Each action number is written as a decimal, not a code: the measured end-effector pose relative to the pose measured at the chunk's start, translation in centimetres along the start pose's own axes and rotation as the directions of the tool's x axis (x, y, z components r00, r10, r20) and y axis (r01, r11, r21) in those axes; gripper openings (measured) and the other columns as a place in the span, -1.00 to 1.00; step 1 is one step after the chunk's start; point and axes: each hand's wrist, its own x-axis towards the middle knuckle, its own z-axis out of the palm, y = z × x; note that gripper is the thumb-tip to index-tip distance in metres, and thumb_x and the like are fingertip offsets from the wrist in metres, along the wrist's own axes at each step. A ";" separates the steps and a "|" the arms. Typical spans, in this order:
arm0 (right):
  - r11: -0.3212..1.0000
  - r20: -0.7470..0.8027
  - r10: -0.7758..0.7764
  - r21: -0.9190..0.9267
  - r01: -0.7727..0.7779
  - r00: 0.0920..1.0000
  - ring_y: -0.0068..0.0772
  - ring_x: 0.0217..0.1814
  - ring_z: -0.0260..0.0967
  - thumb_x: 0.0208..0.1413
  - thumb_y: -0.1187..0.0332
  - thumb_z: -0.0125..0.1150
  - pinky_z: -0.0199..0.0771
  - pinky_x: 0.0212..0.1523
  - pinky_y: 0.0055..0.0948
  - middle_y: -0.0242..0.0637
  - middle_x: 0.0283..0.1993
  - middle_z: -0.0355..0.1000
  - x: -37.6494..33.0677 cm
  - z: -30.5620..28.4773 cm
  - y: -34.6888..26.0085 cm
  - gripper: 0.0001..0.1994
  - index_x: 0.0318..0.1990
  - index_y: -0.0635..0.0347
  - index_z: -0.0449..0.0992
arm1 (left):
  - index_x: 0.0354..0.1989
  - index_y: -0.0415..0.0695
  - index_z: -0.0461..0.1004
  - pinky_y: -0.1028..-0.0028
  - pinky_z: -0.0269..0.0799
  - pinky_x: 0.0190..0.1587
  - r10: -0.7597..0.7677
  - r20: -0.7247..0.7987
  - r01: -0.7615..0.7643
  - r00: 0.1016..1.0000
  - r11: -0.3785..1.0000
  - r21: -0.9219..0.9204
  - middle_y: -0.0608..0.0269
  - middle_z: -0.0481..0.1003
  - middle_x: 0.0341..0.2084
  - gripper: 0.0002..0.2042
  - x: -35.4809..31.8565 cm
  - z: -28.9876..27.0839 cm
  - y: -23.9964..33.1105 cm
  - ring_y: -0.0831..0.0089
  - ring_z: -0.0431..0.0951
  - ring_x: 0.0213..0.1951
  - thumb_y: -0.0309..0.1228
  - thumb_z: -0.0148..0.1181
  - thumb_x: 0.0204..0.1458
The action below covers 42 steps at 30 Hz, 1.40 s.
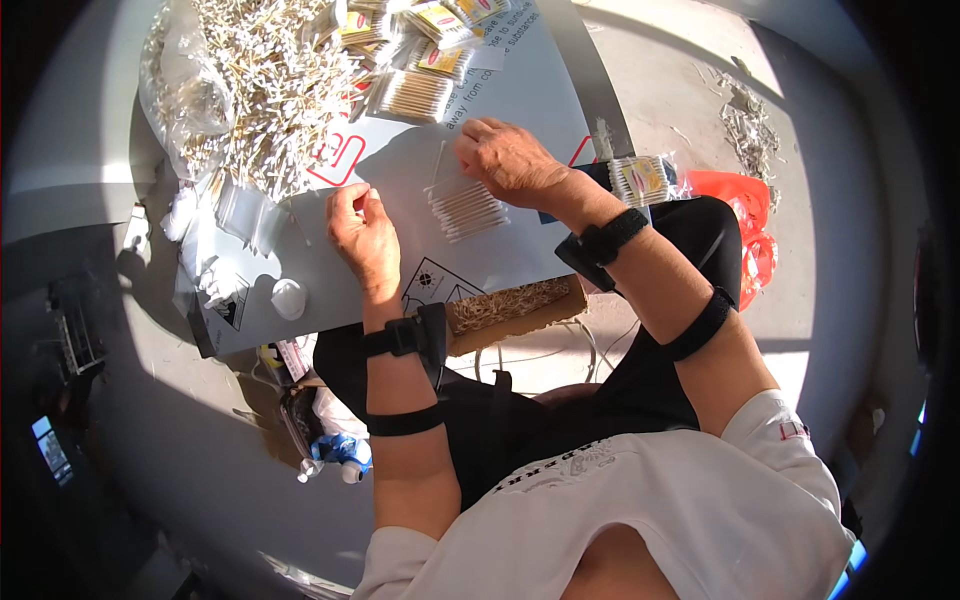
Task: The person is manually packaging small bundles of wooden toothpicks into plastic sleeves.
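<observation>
Over the grey table sheet, my left hand (365, 240) has its thumb and fingertips pinched together; whatever they may hold is too small to make out. To its right, my right hand (510, 165) is bent with curled fingers, and their tips are partly hidden. Just below and left of that hand lies a clear bag with a row of cotton swabs (468, 208). A single cotton swab (438, 160) stands out at the row's upper left. The big heap of loose cotton swabs (275, 90) lies beyond my left hand.
Filled swab packs (412, 95) are piled at the back, and another swab pack (640, 180) is at the right edge. Flat clear bags (250, 218) and a white round object (289, 299) lie left. A cardboard box (515, 318) of swabs sits below the front edge; a red bag (745, 215) is right.
</observation>
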 end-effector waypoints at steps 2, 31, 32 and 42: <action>1.000 -0.027 -0.016 -0.016 0.015 1.000 -0.12 -0.14 0.38 0.04 0.42 0.17 0.42 -0.15 -0.21 -0.19 -0.29 0.37 -0.3 -0.5 0.0 -0.90 -0.38 0.23 0.39 | -0.33 -0.23 0.49 0.35 0.44 -0.30 0.007 -0.046 -0.005 0.999 0.999 0.045 0.15 0.49 -0.41 -0.88 1.0 -0.6 -1.1 0.25 0.50 -0.38 -0.65 0.20 -0.06; 0.891 0.088 0.183 0.406 -0.203 0.979 -0.11 -0.40 0.38 -0.03 0.54 0.23 0.41 -0.38 -0.28 -0.18 -0.38 0.33 -10.9 -1.5 -6.3 -0.87 -0.36 0.26 0.38 | -0.36 -0.14 0.48 0.20 0.35 -0.08 0.064 0.293 -0.159 0.954 0.936 0.315 0.12 0.45 -0.34 -0.86 2.6 2.8 2.5 0.11 0.44 -0.17 -0.51 0.26 -0.12; 0.821 0.045 0.290 0.502 -0.272 0.956 -0.22 -0.40 0.38 0.00 0.56 0.21 0.41 -0.37 -0.34 -0.22 -0.36 0.33 -10.8 -1.2 -6.4 -0.89 -0.34 0.28 0.39 | -0.36 -0.13 0.48 0.19 0.35 -0.09 0.097 0.323 -0.196 0.942 0.936 0.292 0.13 0.45 -0.35 -0.87 2.4 3.3 2.8 0.11 0.44 -0.19 -0.54 0.24 -0.12; 0.556 -0.308 0.585 0.826 -0.094 0.751 -0.29 0.27 0.18 0.29 0.43 0.00 0.23 0.22 -0.46 -0.07 0.25 0.19 -8.0 0.9 -5.9 -0.73 0.09 0.34 0.33 | -0.17 -0.14 0.46 0.26 0.30 0.06 0.189 0.119 -0.192 0.975 0.981 0.011 0.14 0.43 -0.15 -0.82 -3.6 2.8 5.0 0.18 0.37 -0.05 -0.58 0.09 0.04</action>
